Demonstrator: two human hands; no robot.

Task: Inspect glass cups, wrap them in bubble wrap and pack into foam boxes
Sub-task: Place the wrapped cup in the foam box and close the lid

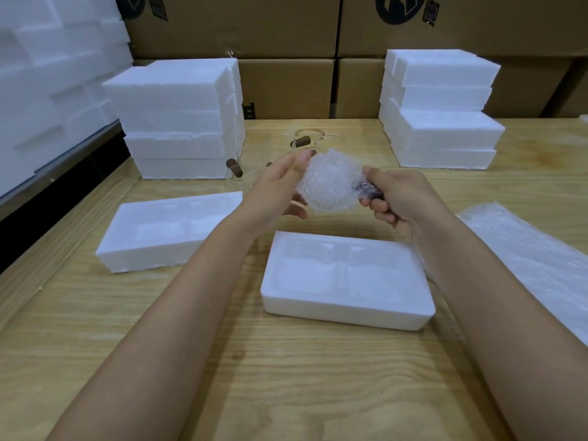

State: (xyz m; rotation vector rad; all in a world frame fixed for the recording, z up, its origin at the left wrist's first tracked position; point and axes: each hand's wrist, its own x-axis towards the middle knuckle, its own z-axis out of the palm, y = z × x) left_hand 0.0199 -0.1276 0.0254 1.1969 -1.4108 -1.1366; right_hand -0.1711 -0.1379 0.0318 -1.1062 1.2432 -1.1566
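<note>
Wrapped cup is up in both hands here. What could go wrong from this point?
1. The bubble-wrapped cup is held in the air by the left hand and right hand; a slip could drop it onto the wooden table.
2. The bare glass cups sit close behind the hands and might get knocked.

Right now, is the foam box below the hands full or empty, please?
Empty: the foam box shows only bare white recesses, with no cup inside.
</note>
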